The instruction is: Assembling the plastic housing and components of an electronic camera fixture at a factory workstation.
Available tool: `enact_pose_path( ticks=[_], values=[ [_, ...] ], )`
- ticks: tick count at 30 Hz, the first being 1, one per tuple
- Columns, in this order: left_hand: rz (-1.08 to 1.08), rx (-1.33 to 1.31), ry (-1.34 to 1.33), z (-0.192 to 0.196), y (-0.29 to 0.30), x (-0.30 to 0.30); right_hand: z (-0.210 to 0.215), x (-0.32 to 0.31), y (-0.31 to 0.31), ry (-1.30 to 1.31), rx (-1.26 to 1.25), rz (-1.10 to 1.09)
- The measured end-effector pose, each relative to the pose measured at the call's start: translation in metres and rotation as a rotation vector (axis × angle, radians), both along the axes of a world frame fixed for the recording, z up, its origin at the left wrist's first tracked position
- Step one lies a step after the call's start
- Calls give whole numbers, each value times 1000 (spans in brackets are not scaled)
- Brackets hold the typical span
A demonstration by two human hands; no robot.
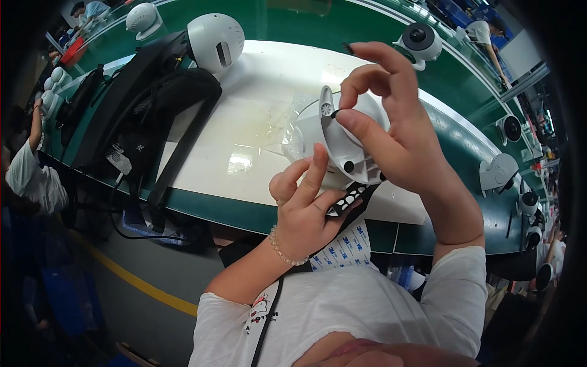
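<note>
A white plastic camera stand (339,144), with a curved arm and a round black pad (349,166) on its underside, is tipped up between my hands. My left hand (306,214) grips a black strip with white dots (351,199) just below the stand, its index finger raised along the stand's edge. Thumb and index finger of my right hand (391,122) pinch together at the stand's arm; what lies between them is too small to make out. The other right fingers curl upward. A crumpled clear plastic bag (296,131) lies beside the stand.
A white rounded camera (215,44) stands on the white board (257,116) by a black fabric bag (140,116). More white cameras (420,41) line the green bench. A sheet with blue print (345,248) hangs at the near edge. Other people work around the bench.
</note>
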State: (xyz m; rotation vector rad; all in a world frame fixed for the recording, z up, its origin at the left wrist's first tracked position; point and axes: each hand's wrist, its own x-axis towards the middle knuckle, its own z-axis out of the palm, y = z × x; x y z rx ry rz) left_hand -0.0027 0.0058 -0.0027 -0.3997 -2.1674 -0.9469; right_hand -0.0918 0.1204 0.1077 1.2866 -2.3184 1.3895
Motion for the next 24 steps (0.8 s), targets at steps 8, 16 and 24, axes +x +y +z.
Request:
enact_pose_path(
  ticks=[8, 16, 24],
  values=[
    [4, 4, -3, 2, -1, 2, 6, -5, -10, -186, 31, -22],
    [43, 56, 63, -3, 1, -2, 9, -7, -12, -208, 71, -33],
    [27, 78, 71, -1, 2, -2, 11, 11, -11, 651, 349, -156]
  ],
)
